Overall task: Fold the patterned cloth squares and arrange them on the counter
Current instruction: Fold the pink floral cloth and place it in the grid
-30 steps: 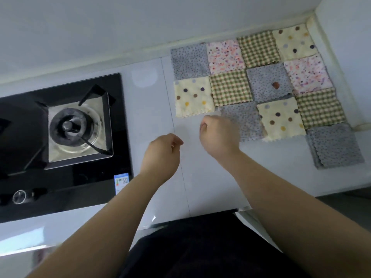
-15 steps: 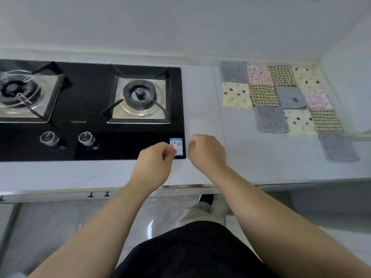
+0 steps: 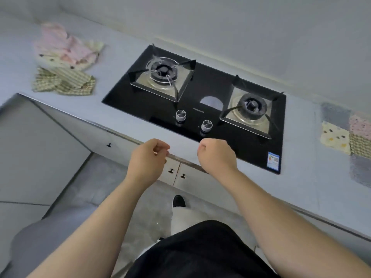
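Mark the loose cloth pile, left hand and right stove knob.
loose cloth pile (image 3: 64, 55), head view, pink top cloth
left hand (image 3: 147, 157), head view, back of hand
right stove knob (image 3: 207, 125), head view, top face

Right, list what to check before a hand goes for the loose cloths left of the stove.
1. Left hand free: ok, fingers curled, holding nothing.
2. Right hand free: ok, a fist, holding nothing.
3. Unfolded cloths available: ok, the loose pile lies on the counter left of the stove.
4. Pile within reach: probably not ok, both hands hover at the counter's front edge near the knobs.
5. Burners unlit: ok, no flame shows.
6. Space among the folded squares: cannot tell, the frame cuts them off.
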Motion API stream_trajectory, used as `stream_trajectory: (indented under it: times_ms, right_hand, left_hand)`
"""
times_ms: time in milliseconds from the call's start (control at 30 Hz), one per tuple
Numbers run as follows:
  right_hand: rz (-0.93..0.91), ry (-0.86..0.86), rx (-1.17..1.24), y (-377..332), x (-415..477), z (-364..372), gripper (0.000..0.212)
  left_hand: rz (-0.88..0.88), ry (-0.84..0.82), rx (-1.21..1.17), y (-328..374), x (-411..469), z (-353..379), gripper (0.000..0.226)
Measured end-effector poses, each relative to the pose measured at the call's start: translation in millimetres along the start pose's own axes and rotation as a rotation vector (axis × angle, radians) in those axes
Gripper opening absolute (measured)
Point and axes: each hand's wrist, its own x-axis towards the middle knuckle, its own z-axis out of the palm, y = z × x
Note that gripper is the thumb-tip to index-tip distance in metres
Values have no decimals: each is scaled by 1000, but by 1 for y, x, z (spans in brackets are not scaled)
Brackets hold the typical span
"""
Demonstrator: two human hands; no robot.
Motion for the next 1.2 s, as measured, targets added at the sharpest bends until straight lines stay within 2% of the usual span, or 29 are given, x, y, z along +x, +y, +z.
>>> stream_trajectory:
  times_ms: [167,367,533,633,900,1067,1200]
  right_hand:
    - [-142,-83,-42,-87,47,26,27]
    - [-340,-179,-45,-210,143,73,27]
    - [-425,-279,-56,-305,211,89,28]
    - [-458,-268,-64,-352,251,98,25]
    - [-391,-216,-83,-416,317,110,26]
    - [-362,-135,-160,-442,371,128,30]
    - [-287,-76,-166,-455,424,159,47]
  left_hand:
    - [-79,132,-23,-30,39,-79,20]
    - [-170,264,-42,-71,114,-169,22]
    - [-247,343,-63,-87,166,-239,23]
    - [-266,391,-85,-93,202,-273,24]
    - [-216,307,-12,-100,290,-327,17]
    - [-45,172,183,-105,375,-351,22]
    - [81,44,265,-114,449,-361,24]
